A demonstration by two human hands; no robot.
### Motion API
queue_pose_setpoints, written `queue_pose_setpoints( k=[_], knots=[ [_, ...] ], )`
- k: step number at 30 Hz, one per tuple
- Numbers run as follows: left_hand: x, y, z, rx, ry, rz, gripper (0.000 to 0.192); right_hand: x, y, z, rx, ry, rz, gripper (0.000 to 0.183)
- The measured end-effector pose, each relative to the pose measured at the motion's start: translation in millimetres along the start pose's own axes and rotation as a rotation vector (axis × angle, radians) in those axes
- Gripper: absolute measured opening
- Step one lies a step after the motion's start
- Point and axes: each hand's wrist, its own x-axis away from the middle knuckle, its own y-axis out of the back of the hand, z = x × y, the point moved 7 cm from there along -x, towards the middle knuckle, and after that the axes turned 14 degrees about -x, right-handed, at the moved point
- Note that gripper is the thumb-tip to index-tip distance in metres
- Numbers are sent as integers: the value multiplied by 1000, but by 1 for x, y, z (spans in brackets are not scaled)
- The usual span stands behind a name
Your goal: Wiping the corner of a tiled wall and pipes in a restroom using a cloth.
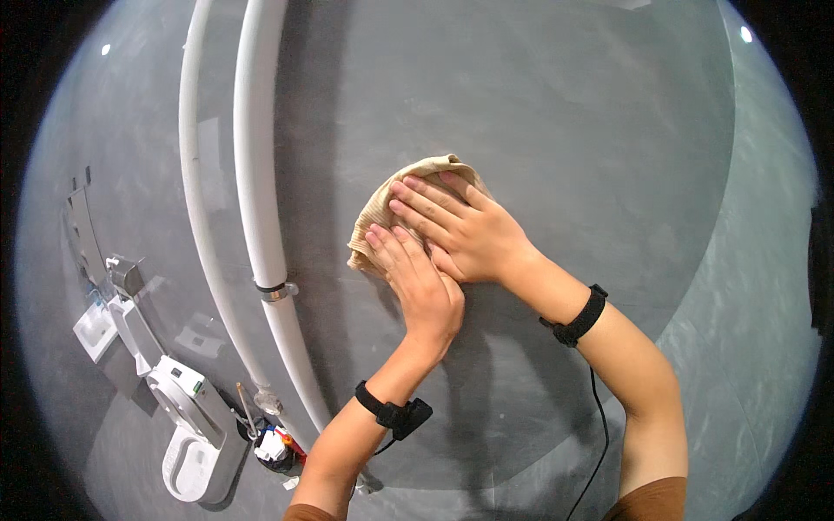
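Observation:
A beige ribbed cloth (378,211) lies spread against the grey wall (547,137). My left hand (420,286) presses its fingers flat on the cloth's lower part. Up and to the right of it, my right hand (466,228) rests flat on the cloth with its fingers pointing left. The two hands touch or nearly touch near the right thumb. Black straps with cables circle both wrists. The cloth's middle is hidden under the hands.
Two white vertical pipes (257,143) run left of the hands, one with a metal clamp (273,291). At lower left are a white toilet (195,456), a urinal (137,335), a washbasin (96,331) and a filled waste bin (277,459). A mirror (88,234) hangs at far left.

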Motion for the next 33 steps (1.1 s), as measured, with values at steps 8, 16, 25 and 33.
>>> queue_pose_setpoints(
  k=[8,16,25,33],
  knots=[
    [14,-9,-54,73,-85,48,65,40,33,-18,59,-27,48,56],
    [22,-23,-118,89,-246,123,67,94,71,-47,144,-94,12,57],
    [46,-52,-133,151,-370,108,60,144,59,-59,167,-158,-5,57],
    [58,-82,-129,134,-424,74,57,174,27,-67,239,-239,-104,53]
  ],
)
